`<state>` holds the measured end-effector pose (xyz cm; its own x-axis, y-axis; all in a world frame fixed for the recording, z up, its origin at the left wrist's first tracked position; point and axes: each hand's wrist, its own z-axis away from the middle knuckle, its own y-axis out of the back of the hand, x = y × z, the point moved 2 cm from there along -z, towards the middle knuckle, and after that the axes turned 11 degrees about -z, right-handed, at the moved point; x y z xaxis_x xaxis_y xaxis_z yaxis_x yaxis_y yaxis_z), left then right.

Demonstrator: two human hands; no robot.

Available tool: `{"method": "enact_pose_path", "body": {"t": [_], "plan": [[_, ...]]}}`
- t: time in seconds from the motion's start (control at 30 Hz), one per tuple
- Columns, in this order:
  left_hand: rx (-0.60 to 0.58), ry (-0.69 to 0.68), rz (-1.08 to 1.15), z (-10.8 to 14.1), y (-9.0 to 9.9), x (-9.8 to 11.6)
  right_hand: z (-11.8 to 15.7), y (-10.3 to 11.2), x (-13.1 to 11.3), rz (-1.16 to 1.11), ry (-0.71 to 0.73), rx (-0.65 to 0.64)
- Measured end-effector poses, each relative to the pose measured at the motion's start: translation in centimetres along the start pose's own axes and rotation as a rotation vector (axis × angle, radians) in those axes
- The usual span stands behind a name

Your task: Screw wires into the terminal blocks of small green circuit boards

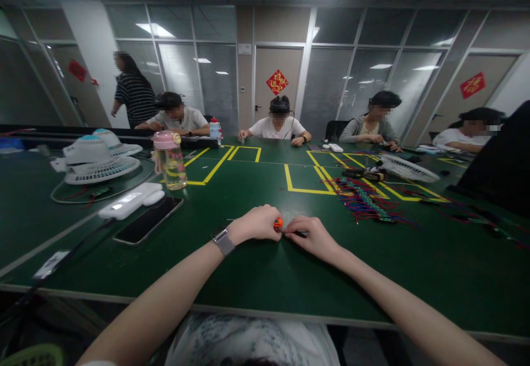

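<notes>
Left hand (257, 223) fingers pinched a small, bright-orange rounded part (279, 222); right hand (317, 237) fingers pinched a thin dark piece (302, 233) just beside, above green table (248, 283).

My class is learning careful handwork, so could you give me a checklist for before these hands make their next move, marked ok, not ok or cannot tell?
1. Orange piece held by the left hand: ok.
2. Right hand close to the orange piece: ok.
3. Right hand's grip on something small: cannot tell.
4. Bottle upright with its lid on: ok.
5. Phone put away: not ok, lying on the table.
6. Wired boards apart from both hands: ok.
</notes>
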<state>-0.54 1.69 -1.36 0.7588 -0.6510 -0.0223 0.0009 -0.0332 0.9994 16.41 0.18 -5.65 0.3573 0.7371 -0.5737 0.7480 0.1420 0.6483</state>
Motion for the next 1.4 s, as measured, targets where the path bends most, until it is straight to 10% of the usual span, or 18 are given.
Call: {"method": "enact_pose_path", "body": {"t": [0.47, 0.67, 0.93, 1.4], "plan": [[0.037, 0.001, -0.120, 0.4, 0.6, 0.8, 0.1, 0.3, -1.0, 0.113, 0.287, -0.015], [0.210, -0.031, 0.035, 1.2, 2.9, -1.2, 0.1, 1.2, -0.7, -0.195, -0.095, 0.271], [0.517, 0.056, 0.228, 1.5, 4.8, -2.6, -0.1, 0.1, -0.5, -0.346, -0.238, 0.228], [0.513, 0.107, -0.028, 1.2, 3.8, -2.8, 4.8, 2.8, -2.3, 0.163, 0.227, -0.017]]}}
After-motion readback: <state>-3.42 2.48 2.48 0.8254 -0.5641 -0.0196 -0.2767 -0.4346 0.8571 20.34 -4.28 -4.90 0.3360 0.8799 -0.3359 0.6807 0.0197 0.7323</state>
